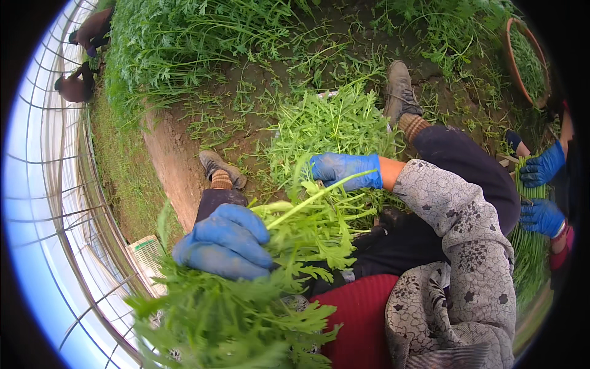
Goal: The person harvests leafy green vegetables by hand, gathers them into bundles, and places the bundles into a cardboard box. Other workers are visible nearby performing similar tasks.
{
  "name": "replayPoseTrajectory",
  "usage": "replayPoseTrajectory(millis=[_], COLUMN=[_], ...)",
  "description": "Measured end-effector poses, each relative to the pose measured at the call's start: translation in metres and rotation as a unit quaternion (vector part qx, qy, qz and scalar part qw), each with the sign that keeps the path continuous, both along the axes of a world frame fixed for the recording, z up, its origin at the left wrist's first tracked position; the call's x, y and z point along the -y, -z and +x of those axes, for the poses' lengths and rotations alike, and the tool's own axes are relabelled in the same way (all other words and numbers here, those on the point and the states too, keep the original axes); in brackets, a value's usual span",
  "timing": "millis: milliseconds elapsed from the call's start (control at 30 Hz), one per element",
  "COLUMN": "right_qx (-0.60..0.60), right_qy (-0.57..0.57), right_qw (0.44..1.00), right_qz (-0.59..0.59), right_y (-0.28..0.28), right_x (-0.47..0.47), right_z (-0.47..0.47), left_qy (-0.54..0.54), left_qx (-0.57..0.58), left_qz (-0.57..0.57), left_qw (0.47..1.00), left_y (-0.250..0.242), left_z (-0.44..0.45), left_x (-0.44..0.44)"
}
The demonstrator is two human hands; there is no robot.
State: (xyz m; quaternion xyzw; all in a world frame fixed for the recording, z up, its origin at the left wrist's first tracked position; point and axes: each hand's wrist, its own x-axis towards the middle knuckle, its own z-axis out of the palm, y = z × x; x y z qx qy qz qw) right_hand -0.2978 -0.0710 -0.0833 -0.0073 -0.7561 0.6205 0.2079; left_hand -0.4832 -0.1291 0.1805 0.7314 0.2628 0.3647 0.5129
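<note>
My left hand (223, 242), in a soiled blue glove, is closed around a bunch of leafy greens (239, 313) that look like crown daisy. The leaves hang toward my lap and blur at the lower edge, while one thick pale stem (318, 200) sticks out to the right. My right hand (345, 170), also in a blue glove, is over the near edge of a heap of cut greens (332, 122) between my legs. Its fingers point left and curl downward, with a blurred leaf by the fingertips. Whether they grip it is hidden.
A co-worker's gloved hands (541, 193) hold a long-stemmed bundle (528, 267) at right. A round tub (510, 50) of greens stands behind. Uncut plants (193, 41) grow ahead left, beside a bare soil ridge (163, 147). A plastic crate (146, 253) and two bent people (76, 87) are at left.
</note>
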Motion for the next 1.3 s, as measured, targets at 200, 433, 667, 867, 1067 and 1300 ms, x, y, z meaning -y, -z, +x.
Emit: replayPoseTrajectory(millis=[200, 433, 667, 867, 1067, 1300], right_qx=[0.08, 0.228, 0.147, 0.242, 0.335, 0.322], right_qy=[0.051, 0.306, 0.466, 0.413, 0.414, 0.463], right_qw=[0.994, 0.859, 0.766, 0.772, 0.747, 0.731], right_qz=[0.052, 0.342, 0.418, 0.419, 0.397, 0.384], right_y=[0.025, -0.018, -0.108, -0.057, -0.001, 0.022], right_x=[-0.002, 0.01, 0.028, 0.021, 0.026, 0.026], right_z=[0.042, 0.088, 0.04, 0.015, 0.061, 0.075], left_qy=[-0.341, -0.511, -0.491, -0.527, -0.489, -0.605], left_qx=[-0.109, 0.284, 0.326, 0.269, 0.092, -0.028], left_qz=[0.052, -0.135, -0.191, -0.192, -0.056, 0.03], left_qw=[0.932, 0.8, 0.785, 0.783, 0.866, 0.795], left_y=[0.005, 0.01, 0.044, 0.032, 0.02, 0.059], left_z=[-0.054, -0.098, -0.064, -0.046, -0.077, -0.149], left_x=[0.015, 0.049, 0.052, 0.059, 0.064, 0.084])
